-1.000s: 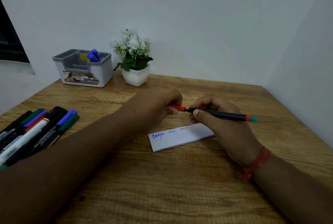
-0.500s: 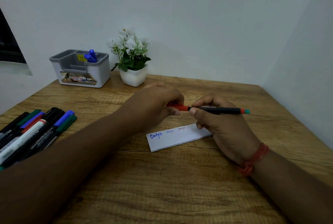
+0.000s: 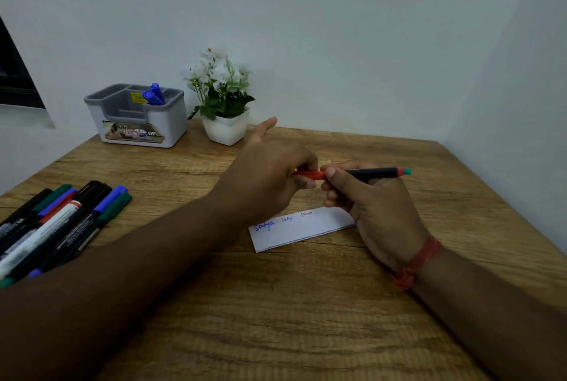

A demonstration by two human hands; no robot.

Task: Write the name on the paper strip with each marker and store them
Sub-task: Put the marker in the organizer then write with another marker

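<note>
A black marker [image 3: 372, 172] with a red cap [image 3: 310, 174] is held level above the white paper strip [image 3: 302, 230]. My right hand [image 3: 372, 208] grips its barrel, and my left hand [image 3: 270, 178] pinches the red cap with the index finger sticking out. The strip lies on the wooden table [image 3: 276, 304] and carries the name three times, the first in blue. A grey and white holder [image 3: 138, 116] at the back left has two blue-capped markers [image 3: 153, 94] in it.
Several loose markers [image 3: 61, 221] with blue, green, red and black caps lie at the table's left edge. A white pot of white flowers [image 3: 224, 104] stands beside the holder. Walls close the table at the back and right.
Both hands with the marker have shifted slightly, and my left index finger has lifted and now points outward. The cap stays on the marker's end between my hands.
</note>
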